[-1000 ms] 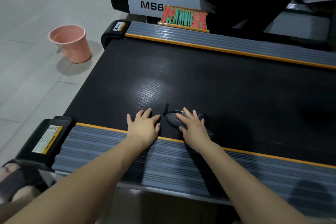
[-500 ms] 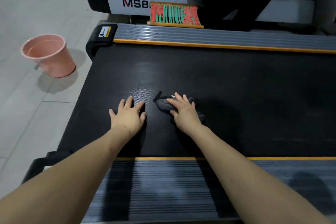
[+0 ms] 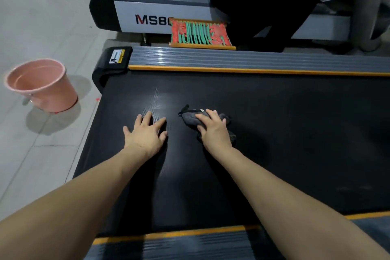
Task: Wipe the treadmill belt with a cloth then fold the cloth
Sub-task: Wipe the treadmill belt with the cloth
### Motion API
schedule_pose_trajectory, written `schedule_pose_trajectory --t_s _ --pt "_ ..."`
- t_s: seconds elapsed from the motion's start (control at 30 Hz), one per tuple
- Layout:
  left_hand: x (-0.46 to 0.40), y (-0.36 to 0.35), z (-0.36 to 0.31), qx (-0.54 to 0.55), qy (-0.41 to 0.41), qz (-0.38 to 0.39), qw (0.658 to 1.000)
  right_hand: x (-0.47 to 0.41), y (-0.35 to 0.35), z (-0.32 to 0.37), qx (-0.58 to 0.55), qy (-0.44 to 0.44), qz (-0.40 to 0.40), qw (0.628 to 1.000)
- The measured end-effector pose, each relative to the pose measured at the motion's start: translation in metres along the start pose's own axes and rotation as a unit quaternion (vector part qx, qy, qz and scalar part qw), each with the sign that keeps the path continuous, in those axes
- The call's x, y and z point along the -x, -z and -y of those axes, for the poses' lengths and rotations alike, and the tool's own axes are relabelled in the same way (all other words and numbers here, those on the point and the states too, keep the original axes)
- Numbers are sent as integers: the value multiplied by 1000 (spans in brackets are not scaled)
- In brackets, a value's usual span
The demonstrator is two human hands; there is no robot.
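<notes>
Both forearms reach forward over the near side rail (image 3: 190, 245) onto the belt (image 3: 295, 133). The left hand (image 3: 145, 135) lies flat, fingers spread and relaxed, holding nothing. Just beside it, the right hand (image 3: 213, 131) presses the crumpled grey cloth (image 3: 190, 118) onto the belt under straight fingers. Bare belt stretches to the right and ahead to the far rail (image 3: 232, 59). A pink bucket (image 3: 44, 86) stands on the floor at left.

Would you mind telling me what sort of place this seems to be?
Most likely a gym or fitness room. A wide black treadmill belt with grey side rails fills the view, a second treadmill marked "MS8" stands just beyond it, and a pink bucket sits on the tiled floor.
</notes>
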State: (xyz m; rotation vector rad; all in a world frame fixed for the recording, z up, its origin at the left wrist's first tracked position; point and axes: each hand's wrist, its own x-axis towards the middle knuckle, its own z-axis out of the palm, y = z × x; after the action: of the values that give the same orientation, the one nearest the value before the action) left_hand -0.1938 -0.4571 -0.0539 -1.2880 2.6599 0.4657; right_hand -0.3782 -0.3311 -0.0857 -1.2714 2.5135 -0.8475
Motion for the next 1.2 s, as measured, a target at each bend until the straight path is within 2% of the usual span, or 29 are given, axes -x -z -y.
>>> schedule_pose_trajectory --t_s 0.13,0.33,0.63,0.8,1.0,1.2 --pt "-30 8 12 -8 12 -20 1000 -52 -10 0 2 -4 -2 1000" --pt "-75 27 28 -9 28 -10 1000 -116 -9 4 30 4 11 999" --pt "-114 24 34 -25 28 11 999 -182 -14 -11 55 -11 -35 998" --pt "-116 22 38 -32 24 18 999 -182 -6 -23 72 20 -63 995" --pt "-118 24 36 -26 24 31 999 -162 24 -53 149 -65 -85 983" --pt "-113 20 39 -27 9 6 1000 -164 19 -51 121 -57 -49 990"
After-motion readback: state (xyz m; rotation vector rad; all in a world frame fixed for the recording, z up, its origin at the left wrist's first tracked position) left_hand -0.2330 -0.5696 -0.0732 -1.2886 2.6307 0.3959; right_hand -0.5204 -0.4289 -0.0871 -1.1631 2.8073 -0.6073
